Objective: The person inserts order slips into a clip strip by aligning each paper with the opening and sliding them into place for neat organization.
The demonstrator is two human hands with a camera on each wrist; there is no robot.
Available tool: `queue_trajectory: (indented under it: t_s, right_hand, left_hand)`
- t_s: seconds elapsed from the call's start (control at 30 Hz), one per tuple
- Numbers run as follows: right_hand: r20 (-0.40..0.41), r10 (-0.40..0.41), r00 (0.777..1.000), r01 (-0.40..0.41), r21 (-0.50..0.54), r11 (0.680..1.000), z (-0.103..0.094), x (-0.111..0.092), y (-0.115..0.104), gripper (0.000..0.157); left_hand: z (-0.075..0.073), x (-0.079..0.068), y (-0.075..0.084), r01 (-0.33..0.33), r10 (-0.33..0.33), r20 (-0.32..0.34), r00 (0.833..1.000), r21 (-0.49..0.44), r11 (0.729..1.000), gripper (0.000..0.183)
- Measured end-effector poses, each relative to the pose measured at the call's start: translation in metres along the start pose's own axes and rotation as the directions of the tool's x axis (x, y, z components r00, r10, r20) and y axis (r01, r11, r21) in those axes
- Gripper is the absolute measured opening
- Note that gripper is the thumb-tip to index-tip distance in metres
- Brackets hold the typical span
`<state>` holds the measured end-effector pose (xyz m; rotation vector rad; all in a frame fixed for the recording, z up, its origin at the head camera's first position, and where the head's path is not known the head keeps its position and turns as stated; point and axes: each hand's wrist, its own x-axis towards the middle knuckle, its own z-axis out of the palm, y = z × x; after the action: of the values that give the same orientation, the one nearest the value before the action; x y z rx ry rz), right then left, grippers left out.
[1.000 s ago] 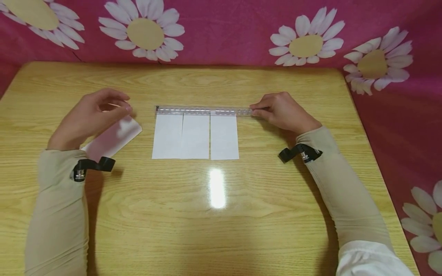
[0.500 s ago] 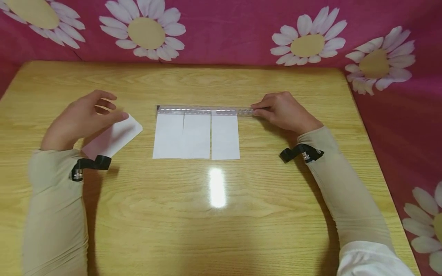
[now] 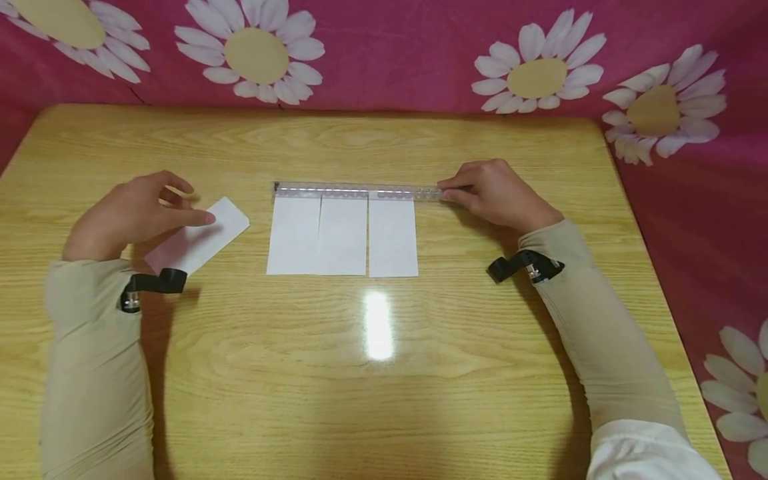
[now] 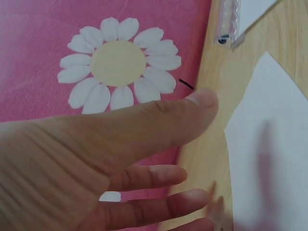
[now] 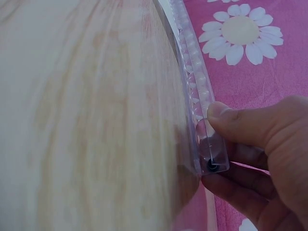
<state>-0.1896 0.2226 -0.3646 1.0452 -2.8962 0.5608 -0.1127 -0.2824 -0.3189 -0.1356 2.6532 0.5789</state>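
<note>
In the head view my right hand [image 3: 495, 193] pinches the right end of a clear plastic ruler [image 3: 336, 191]. The right wrist view has the thumb on top of the ruler [image 5: 199, 86] and fingers beneath its end. Three white paper strips [image 3: 393, 237] stand side by side, their top edges under the ruler. My left hand [image 3: 135, 210] holds nothing, its fingers apart, over a loose tilted paper piece [image 3: 219, 227]. That paper [image 4: 269, 144] appears beyond the fingertips in the left wrist view, with a shadow on it. The hand hides part of it in the head view.
Everything lies on a wood-grain table [image 3: 372, 413]. A pink cloth [image 3: 396, 60] with large daisies hangs along the back and right edges. A bright light reflection [image 3: 378, 327] shows on the tabletop below the strips.
My left hand has drawn back to the left and slightly down, uncovering more of the tilted paper. The right hand and ruler have stayed nearly still.
</note>
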Motion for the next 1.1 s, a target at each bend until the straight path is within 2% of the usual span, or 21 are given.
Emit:
queue_trajectory:
  t_s: [0.3,0.6,0.9,1.1]
  right_hand:
    - [-0.003,0.012,1.0,-0.012,0.01,1.0,0.001,-0.001,0.0,0.025]
    - [-0.012,-0.009,1.0,0.009,0.01,1.0,0.001,0.0,0.001,0.023]
    - [-0.007,-0.001,1.0,0.001,0.014,1.0,0.001,0.001,0.002,0.024]
    - [-0.008,0.006,1.0,-0.006,0.012,1.0,0.001,0.001,0.001,0.024]
  left_hand:
    - [0.0,0.002,-0.007,0.006,-0.007,0.027,1.0,0.057,0.998,0.086]
    - [0.002,0.0,-0.014,0.037,-0.04,0.047,0.998,0.067,0.997,0.078]
    - [0.005,0.001,-0.017,0.038,-0.041,0.056,0.998,0.057,0.998,0.067]
    - [0.003,-0.002,-0.017,0.049,-0.055,0.059,0.997,0.091,0.995,0.069]
